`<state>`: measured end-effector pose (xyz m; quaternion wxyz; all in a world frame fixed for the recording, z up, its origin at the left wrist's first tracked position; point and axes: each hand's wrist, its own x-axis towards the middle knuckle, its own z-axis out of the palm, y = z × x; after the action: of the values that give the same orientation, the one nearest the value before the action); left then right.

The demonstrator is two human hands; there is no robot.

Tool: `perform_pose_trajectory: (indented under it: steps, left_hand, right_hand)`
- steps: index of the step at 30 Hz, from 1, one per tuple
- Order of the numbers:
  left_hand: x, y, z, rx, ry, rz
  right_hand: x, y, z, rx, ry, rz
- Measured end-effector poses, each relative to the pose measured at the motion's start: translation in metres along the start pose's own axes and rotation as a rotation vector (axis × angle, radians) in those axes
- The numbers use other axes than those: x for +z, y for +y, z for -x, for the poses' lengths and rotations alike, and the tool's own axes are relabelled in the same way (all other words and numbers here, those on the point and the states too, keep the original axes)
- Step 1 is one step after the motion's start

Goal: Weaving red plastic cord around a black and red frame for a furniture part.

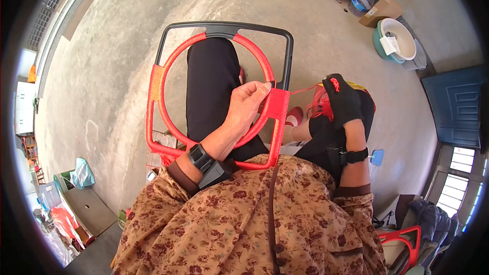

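A black frame (175, 25) with rounded corners, a ring set inside it, rests across my lap. Red cord is wound tightly round the ring (168, 117) and round the lower part of the frame; the upper part of the frame is bare black. At the right joint sits a broad red wrapped band (278, 104), and an orange-red one (157, 82) is on the left. My left hand (247, 103) pinches the frame beside the right band, thumb and fingers closed. My right hand (344, 101), in a black glove, is closed on red cord (334, 84). A strand (303, 90) runs taut from it to the band.
A clear bag with red contents (320, 103) lies by my right knee. Basins (397, 40), a cardboard box (381, 11) and a water bottle (360, 3) stand at the far right. Another red frame (407, 242) leans at the lower right. Concrete floor (117, 66) surrounds me.
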<state>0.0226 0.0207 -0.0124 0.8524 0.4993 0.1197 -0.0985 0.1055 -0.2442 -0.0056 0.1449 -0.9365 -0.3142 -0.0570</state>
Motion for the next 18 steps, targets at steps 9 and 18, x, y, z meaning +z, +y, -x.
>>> perform_pose_trajectory:
  steps: [9,18]
  left_hand:
    - [0.007,0.010,0.000,0.007,0.086,0.051]
    - [0.002,0.001,0.000,0.169,0.162,0.051]
  right_hand:
    - [-0.047,-0.065,-0.043,0.327,0.335,0.088]
    - [-0.034,-0.114,-0.045,-0.056,0.241,-0.331]
